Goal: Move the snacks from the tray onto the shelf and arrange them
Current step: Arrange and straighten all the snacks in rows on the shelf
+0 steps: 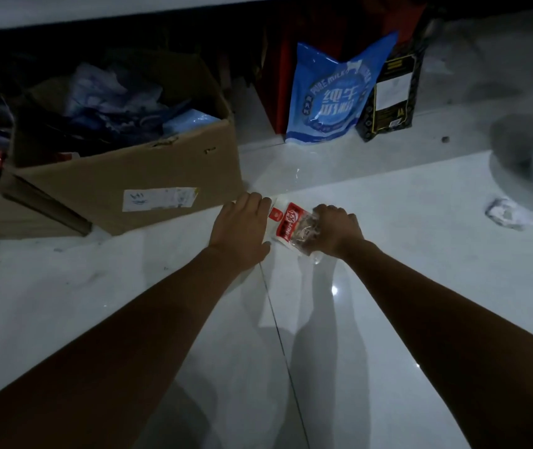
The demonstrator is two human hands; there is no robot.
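Snack: red-and-white plastic snack packet (291,226) lies on the glossy white tiled floor (388,254), between both hands;
Left hand (242,226): fingers straight, resting on the packet's left edge;
Right hand (336,230): fingers curled, gripping its clear right end;
Behind: open brown cardboard box (122,176) at left; blue milk-powder bag (326,102) upright, just beside a black pouch (388,92)

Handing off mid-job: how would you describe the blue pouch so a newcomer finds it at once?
Start at the big open cardboard box on the left, then follow the shelf rightward, past the snack packet in the foreground. The blue pouch stands upright there, just left of a black pouch; it alone is bright blue with white PURE MILK lettering.
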